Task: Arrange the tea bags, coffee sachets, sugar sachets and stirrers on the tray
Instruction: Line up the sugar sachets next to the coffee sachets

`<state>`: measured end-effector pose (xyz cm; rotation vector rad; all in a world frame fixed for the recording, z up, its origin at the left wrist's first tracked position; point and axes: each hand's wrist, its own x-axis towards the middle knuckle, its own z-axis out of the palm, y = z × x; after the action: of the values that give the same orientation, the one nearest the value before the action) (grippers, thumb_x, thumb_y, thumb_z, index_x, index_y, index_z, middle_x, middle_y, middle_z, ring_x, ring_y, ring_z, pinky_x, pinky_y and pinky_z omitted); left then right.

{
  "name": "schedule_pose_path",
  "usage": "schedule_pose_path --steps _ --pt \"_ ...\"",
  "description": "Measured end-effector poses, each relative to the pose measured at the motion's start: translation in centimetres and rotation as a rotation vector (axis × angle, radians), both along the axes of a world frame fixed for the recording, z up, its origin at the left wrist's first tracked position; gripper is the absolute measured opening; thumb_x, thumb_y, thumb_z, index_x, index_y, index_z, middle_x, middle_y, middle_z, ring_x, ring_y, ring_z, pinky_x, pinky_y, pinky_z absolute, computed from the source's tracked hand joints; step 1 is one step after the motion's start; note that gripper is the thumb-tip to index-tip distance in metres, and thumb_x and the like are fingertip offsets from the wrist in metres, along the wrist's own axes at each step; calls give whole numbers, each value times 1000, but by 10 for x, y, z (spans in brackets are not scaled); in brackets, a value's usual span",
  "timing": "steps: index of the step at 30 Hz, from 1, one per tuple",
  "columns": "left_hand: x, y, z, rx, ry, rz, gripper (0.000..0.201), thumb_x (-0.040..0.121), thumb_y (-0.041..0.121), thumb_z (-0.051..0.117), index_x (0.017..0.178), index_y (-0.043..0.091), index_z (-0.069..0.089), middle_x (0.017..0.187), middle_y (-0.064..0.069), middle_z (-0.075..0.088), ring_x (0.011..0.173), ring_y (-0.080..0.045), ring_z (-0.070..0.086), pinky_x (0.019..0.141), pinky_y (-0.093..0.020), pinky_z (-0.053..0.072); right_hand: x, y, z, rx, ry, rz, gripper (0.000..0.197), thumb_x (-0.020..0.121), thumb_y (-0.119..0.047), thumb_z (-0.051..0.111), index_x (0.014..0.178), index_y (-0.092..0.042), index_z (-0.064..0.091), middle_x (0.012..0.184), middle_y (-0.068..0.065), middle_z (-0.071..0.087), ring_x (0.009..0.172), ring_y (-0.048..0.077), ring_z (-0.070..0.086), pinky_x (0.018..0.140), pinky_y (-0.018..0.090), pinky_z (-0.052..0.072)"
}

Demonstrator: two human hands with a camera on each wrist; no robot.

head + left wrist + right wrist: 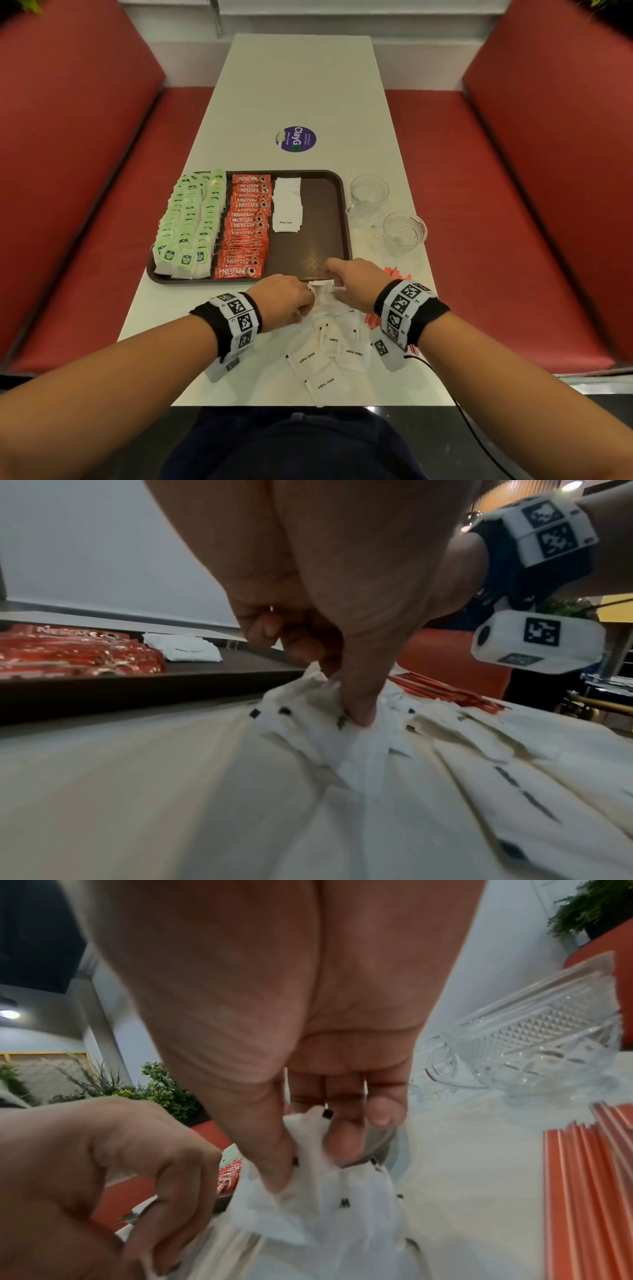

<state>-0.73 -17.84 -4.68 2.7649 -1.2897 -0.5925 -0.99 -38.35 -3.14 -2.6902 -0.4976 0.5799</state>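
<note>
Tea bags (186, 224) and Nescafé sachets (245, 228) fill the tray (337, 209) at centre frame, one short sugar row (287, 205) laid; both my hands (282, 301) (356, 284) pinch loose sugar sachets (322, 291) below it, stirrers (397, 274) untouched at right.

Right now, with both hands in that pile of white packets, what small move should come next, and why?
Probably lift the sugar sachets pinched in the right hand onto the tray, just below the short sugar row. The tea and coffee columns look full, the sugar row stops partway, and bare tray lies beside it. The left hand holds more from the same pile.
</note>
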Motion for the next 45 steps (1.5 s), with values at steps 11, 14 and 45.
schedule_pose_path --steps 11,14,45 --pt "33 29 33 -364 -14 357 15 95 26 62 107 19 66 95 4 59 86 -15 56 78 -33 47 10 13 1 244 -11 -119 16 92 -7 46 89 -18 35 70 -2 44 61 18 42 54 28 31" --pt "34 31 37 -458 -24 427 12 95 28 62 106 23 65 85 8 63 76 -11 57 65 -22 43 15 20 5 363 -22 -145 20 93 -15 52 110 -18 41 78 3 57 64 21 53 58 31 41" --pt "163 7 -14 -185 45 1048 55 77 34 83 122 17 58 117 -6 65 104 -27 62 86 -34 49 85 19 -4 529 -112 -345 8 92 -14 56 96 -20 58 92 -2 61 83 14 56 72 23 44"
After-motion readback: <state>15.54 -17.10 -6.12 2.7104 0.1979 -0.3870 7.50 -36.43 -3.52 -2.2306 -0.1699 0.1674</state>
